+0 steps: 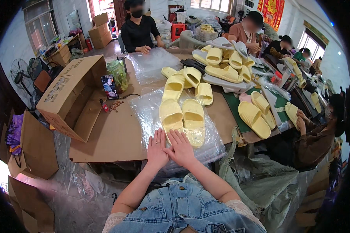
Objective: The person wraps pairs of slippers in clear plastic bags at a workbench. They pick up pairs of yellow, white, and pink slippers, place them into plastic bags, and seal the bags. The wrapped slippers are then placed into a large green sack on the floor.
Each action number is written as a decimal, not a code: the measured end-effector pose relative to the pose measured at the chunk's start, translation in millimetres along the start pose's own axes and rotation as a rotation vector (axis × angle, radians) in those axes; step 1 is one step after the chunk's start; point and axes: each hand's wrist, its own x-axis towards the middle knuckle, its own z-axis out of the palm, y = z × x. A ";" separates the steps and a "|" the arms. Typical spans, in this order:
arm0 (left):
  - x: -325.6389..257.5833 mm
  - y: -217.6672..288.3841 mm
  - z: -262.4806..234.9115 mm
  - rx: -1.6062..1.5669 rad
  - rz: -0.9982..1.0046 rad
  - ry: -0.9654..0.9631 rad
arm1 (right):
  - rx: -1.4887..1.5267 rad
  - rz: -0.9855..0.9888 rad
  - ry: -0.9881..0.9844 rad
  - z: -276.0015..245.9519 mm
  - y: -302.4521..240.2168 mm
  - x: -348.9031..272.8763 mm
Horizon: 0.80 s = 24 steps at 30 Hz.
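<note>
A pair of pale yellow slippers (193, 128) lies side by side at the table's near edge, toes away from me. Clear plastic bags (147, 112) spread around them; whether the pair is inside a bag I cannot tell. My left hand (158, 146) is flat with fingers stretched, resting on the plastic just left of the heels. Beside it my right hand (180, 148) lies open too, its fingertips at the left slipper's heel and its thumb meeting the left hand. Neither hand grips anything. Beyond the pair are more loose yellow slippers (174, 86).
A cardboard box (72, 93) stands on its side at the left, near a phone (109, 87) and a green jar (117, 73). More slippers heap (223, 72) at the far right. Co-workers sit around the table; one person's hands (300, 119) hold a yellow slipper.
</note>
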 end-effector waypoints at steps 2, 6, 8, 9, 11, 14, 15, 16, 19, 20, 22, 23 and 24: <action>-1.2 -2.3 3.8 0.000 0.013 0.028 | -0.006 0.038 0.030 0.5 7.2 -5.7; -1.3 1.5 -4.0 -0.036 0.006 0.006 | -0.059 0.076 0.098 -19.1 23.7 -21.1; -1.1 3.8 -5.1 -0.051 0.004 0.008 | -0.058 0.139 0.142 -23.9 41.1 -31.7; -1.0 4.1 -5.5 -0.056 0.001 0.008 | -0.083 0.153 0.156 -27.3 52.2 -39.0; -1.3 4.1 -5.9 -0.064 -0.008 0.008 | -0.084 0.192 0.190 -37.4 66.4 -50.7; -1.0 4.8 -6.1 -0.055 0.000 0.019 | -0.042 0.209 0.188 -43.4 76.2 -58.9; -0.9 4.2 -5.5 -0.055 0.002 0.020 | -0.079 0.217 0.185 -43.6 75.7 -57.7; -0.9 3.5 -4.5 -0.056 0.004 0.021 | -0.117 0.224 0.181 -42.9 73.3 -55.2; -0.5 4.3 -5.8 -0.063 0.000 0.019 | -0.102 0.186 0.197 -47.3 54.6 -37.4; -0.4 4.6 -6.7 -0.064 -0.003 0.015 | -0.075 0.164 0.207 -47.6 47.4 -29.4; -0.8 4.7 -6.3 -0.050 0.008 0.027 | -0.035 0.095 0.185 -39.8 37.8 -17.2; -1.0 4.2 -6.4 -0.043 0.014 0.033 | -0.016 0.061 0.174 -35.7 34.1 -13.9; -1.1 4.3 -6.6 -0.042 0.013 0.031 | -0.029 0.061 0.130 -30.2 33.1 -13.0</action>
